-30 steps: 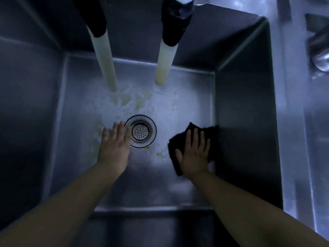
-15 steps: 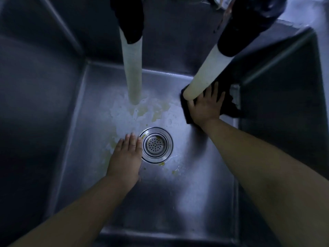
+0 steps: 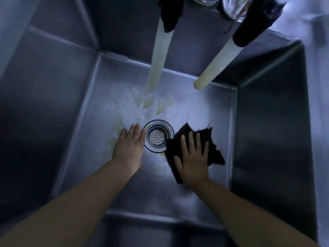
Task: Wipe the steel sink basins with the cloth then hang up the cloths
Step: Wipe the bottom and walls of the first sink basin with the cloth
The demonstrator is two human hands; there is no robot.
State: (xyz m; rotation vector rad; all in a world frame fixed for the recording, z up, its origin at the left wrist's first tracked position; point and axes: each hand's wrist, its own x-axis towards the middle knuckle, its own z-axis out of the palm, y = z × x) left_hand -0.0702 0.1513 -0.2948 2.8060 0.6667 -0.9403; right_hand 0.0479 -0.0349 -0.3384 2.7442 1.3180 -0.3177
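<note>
I look down into a deep steel sink basin with a round strainer drain in its floor. My right hand lies flat, fingers spread, pressing a black cloth onto the basin floor just right of the drain; the cloth's edge overlaps the drain rim. My left hand rests flat and bare on the floor, touching the drain's left side. White foam and yellowish residue cover the floor behind the drain.
Two pale hoses with black upper ends hang into the basin from the back; the left one reaches the foam. Steep steel walls enclose all sides. Glassware stands on the ledge at the top.
My right hand has dragged the cloth from the basin's far right corner back toward me, to beside the drain. My left hand has stayed by the drain.
</note>
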